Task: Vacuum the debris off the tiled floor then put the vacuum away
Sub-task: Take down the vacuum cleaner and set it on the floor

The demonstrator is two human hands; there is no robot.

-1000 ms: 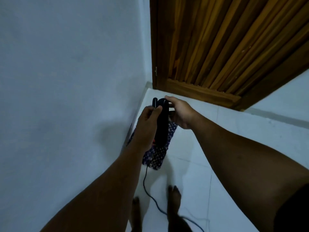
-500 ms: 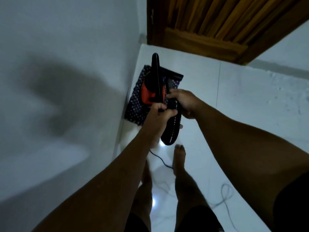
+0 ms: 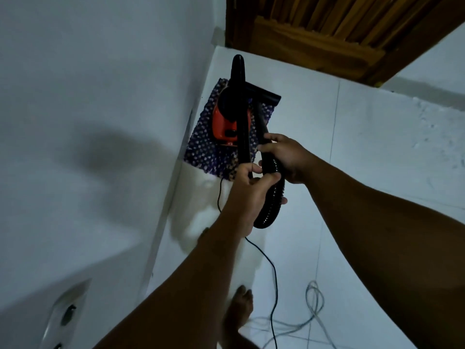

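Gripping vacuum [image 3: 227, 122] hose [image 3: 271, 187] — both hands.

Both arms outstretched; left hand [image 3: 247, 188] and right hand [image 3: 286, 157] fingers curled closed.

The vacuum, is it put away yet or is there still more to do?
Nearly. The orange vacuum already sits on a patterned mat in the corner by the wall, so it looks parked. Right now the left hand and right hand both hold the black hose, folding it up. Still left: letting go of the hose and tidying the black cord trailing over the tiled floor.
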